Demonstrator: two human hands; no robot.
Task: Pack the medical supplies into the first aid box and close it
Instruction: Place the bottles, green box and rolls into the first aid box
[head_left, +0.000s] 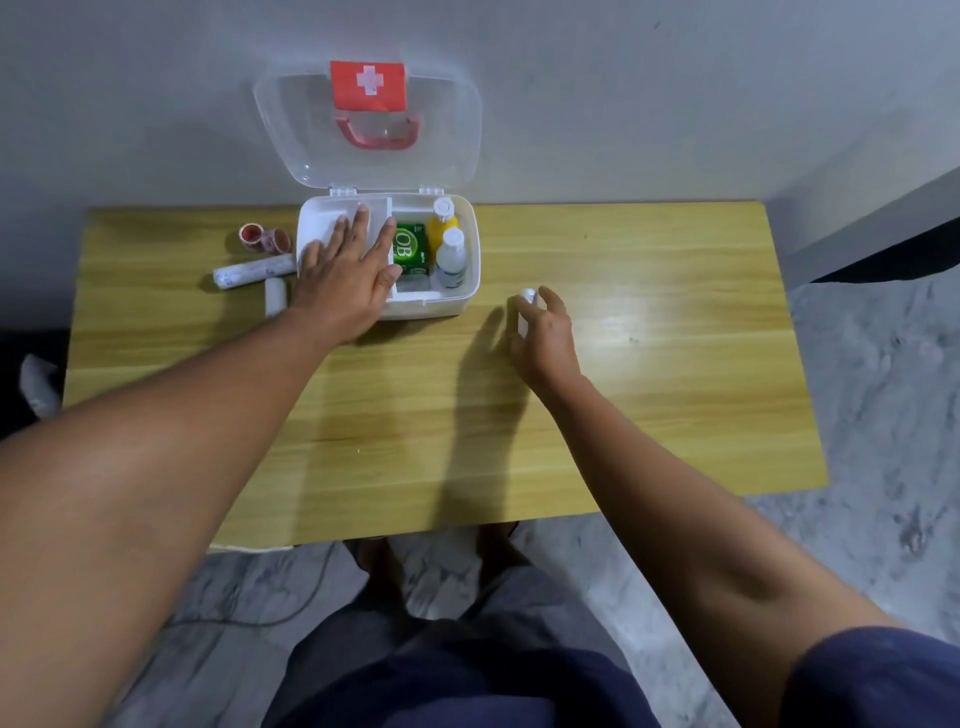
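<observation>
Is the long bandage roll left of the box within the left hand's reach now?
Probably yes. The left hand lies flat on the tray, holding nothing; the long bandage roll lies close by, uncovered.

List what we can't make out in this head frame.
Head view only:
- label of the small white bottle: hidden, right hand wraps it.
- floor of the inner tray in the first aid box: left hand covers most.
- label on the clear bottle: too small to read.
- print on the tape rolls: blurred.
</observation>
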